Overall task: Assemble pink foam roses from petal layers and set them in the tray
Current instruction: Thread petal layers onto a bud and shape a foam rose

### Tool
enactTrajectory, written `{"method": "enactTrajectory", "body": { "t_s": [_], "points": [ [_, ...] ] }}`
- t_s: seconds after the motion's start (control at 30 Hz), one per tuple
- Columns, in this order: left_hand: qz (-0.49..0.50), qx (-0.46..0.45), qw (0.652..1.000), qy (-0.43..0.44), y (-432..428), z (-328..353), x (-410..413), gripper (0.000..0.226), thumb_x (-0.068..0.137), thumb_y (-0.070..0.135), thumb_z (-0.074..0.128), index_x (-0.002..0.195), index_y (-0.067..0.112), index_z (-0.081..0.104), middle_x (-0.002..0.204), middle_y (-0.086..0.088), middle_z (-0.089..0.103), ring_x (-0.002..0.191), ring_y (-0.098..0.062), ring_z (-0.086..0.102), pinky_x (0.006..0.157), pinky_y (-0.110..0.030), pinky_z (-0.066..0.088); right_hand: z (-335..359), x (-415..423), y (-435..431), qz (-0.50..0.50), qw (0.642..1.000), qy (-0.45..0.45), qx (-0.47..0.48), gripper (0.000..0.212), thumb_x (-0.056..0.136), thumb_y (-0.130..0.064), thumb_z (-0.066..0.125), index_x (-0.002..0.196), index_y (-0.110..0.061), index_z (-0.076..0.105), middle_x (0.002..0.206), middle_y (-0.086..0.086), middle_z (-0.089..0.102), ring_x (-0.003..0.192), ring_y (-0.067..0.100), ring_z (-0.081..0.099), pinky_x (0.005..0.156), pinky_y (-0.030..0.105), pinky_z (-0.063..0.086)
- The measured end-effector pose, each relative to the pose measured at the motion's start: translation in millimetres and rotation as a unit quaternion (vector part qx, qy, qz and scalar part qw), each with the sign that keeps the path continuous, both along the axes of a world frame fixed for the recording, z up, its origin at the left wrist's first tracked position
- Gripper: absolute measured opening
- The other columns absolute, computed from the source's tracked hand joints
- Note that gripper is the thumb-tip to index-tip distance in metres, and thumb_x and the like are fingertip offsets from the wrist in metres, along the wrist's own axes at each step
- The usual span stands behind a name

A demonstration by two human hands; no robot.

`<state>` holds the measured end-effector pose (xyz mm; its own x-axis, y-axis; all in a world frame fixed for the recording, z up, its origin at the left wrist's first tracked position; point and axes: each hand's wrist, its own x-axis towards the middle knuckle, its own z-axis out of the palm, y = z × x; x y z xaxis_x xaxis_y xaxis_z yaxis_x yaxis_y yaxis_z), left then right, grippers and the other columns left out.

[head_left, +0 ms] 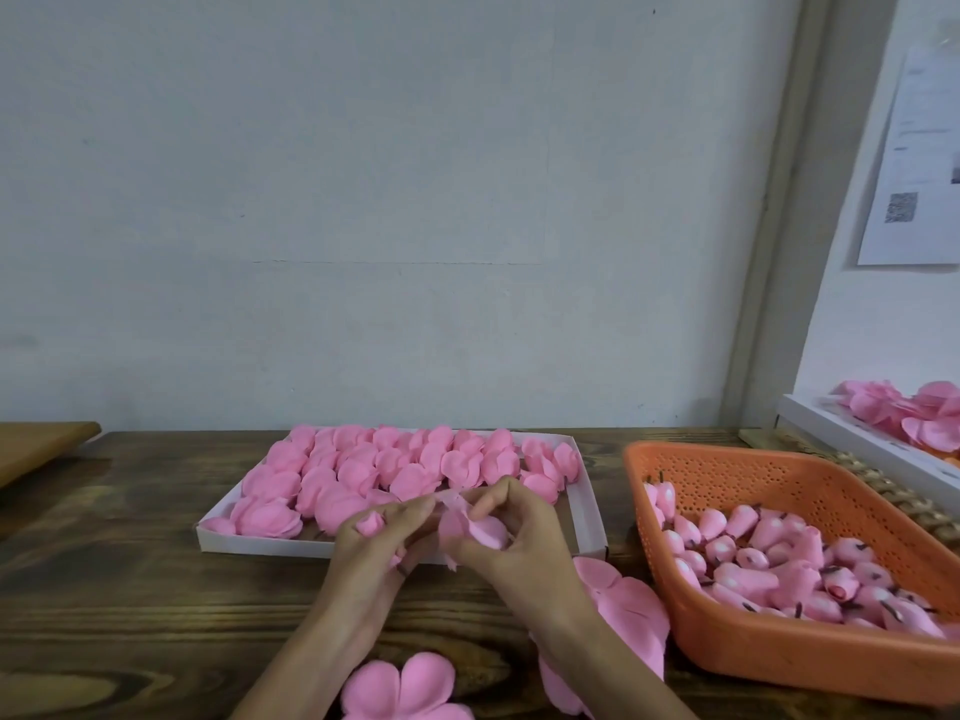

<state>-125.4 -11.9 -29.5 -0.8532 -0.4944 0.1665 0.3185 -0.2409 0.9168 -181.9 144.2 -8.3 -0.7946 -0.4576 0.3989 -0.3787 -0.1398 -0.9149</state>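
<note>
My left hand [375, 545] is closed around a small pink rose bud [371, 524], and its fingertips also pinch a thin pink petal layer [470, 527]. My right hand [514, 532] grips that same petal layer from the right. Both hands hover over the near edge of a white tray [588, 517] filled with several finished pink foam roses [363, 470]. Loose flat petal layers lie on the table at the front [400, 691] and beside my right forearm [631, 610].
An orange perforated basket [737, 475] at the right holds several pink buds [769, 569] with dark stems. A second white tray [852, 444] with pink petals sits at the far right. The wooden table [130, 589] meets a pale wall behind.
</note>
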Motion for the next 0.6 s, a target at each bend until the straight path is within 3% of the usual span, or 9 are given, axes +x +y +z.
{"method": "enactTrajectory", "body": {
  "t_s": [0.07, 0.17, 0.23, 0.33, 0.47, 0.6],
  "points": [
    [0.005, 0.024, 1.0, 0.009, -1.0, 0.3, -0.8, 0.029, 0.075, 0.014, 0.078, 0.048, 0.014, 0.066, 0.063, -0.014, 0.07, 0.065, -0.025, 0.073, 0.058, -0.033, 0.061, 0.0, 0.3, 0.4, 0.011, 1.0, 0.01, 0.001, 0.035, 0.063, -0.023, 0.089, 0.086, -0.014, 0.064, 0.092, 0.002, 0.072, 0.091, 0.026, 0.07, 0.085, 0.04, 0.058],
    [0.004, 0.018, 1.0, 0.017, -4.6, 0.1, -0.2, 0.029, 0.071, 0.018, 0.084, 0.049, 0.017, 0.065, 0.061, -0.011, 0.068, 0.063, -0.024, 0.07, 0.061, -0.034, 0.061, 0.6, -0.5, 0.6, 0.023, 1.0, 0.014, 0.009, 0.029, 0.076, -0.027, 0.088, 0.089, -0.012, 0.068, 0.093, 0.001, 0.074, 0.095, 0.018, 0.07, 0.089, 0.034, 0.056],
    [0.004, 0.01, 1.0, 0.014, -6.9, -1.9, -0.4, 0.025, 0.068, 0.018, 0.088, 0.056, 0.01, 0.067, 0.072, -0.017, 0.073, 0.071, -0.026, 0.073, 0.067, -0.034, 0.062, 0.8, -0.7, 0.4, 0.028, 1.0, -0.008, -0.007, 0.02, 0.089, -0.023, 0.079, 0.088, -0.006, 0.068, 0.089, 0.008, 0.073, 0.09, 0.017, 0.07, 0.083, 0.029, 0.055],
    [0.021, 0.028, 0.999, 0.019, -8.5, -5.6, -2.8, 0.031, 0.064, 0.006, 0.086, 0.072, -0.003, 0.057, 0.096, -0.027, 0.075, 0.081, -0.029, 0.076, 0.064, -0.033, 0.062, -0.5, -3.4, -0.2, 0.014, 0.999, -0.024, -0.019, 0.003, 0.094, -0.004, 0.069, 0.093, -0.001, 0.068, 0.092, 0.012, 0.074, 0.092, 0.021, 0.071, 0.082, 0.025, 0.055],
    [0.03, 0.01, 0.999, 0.04, -7.8, -6.8, -2.7, 0.04, 0.065, -0.001, 0.082, 0.047, 0.012, 0.049, 0.077, -0.02, 0.071, 0.073, -0.023, 0.074, 0.058, -0.031, 0.059, -0.3, -3.8, 1.2, -0.005, 0.999, -0.027, -0.038, 0.037, 0.081, 0.021, 0.062, 0.102, -0.009, 0.068, 0.1, 0.001, 0.076, 0.102, 0.014, 0.072, 0.087, 0.024, 0.057],
    [0.045, 0.004, 0.998, 0.052, -8.8, -4.5, -1.2, 0.043, 0.064, 0.003, 0.083, 0.045, 0.016, 0.047, 0.06, -0.006, 0.061, 0.064, -0.018, 0.069, 0.055, -0.029, 0.057, -0.2, -7.3, 3.1, -0.006, 0.993, -0.109, -0.053, 0.06, 0.072, 0.014, 0.081, 0.117, -0.022, 0.065, 0.112, -0.011, 0.071, 0.102, 0.0, 0.071, 0.074, 0.017, 0.058]
  ]
}}
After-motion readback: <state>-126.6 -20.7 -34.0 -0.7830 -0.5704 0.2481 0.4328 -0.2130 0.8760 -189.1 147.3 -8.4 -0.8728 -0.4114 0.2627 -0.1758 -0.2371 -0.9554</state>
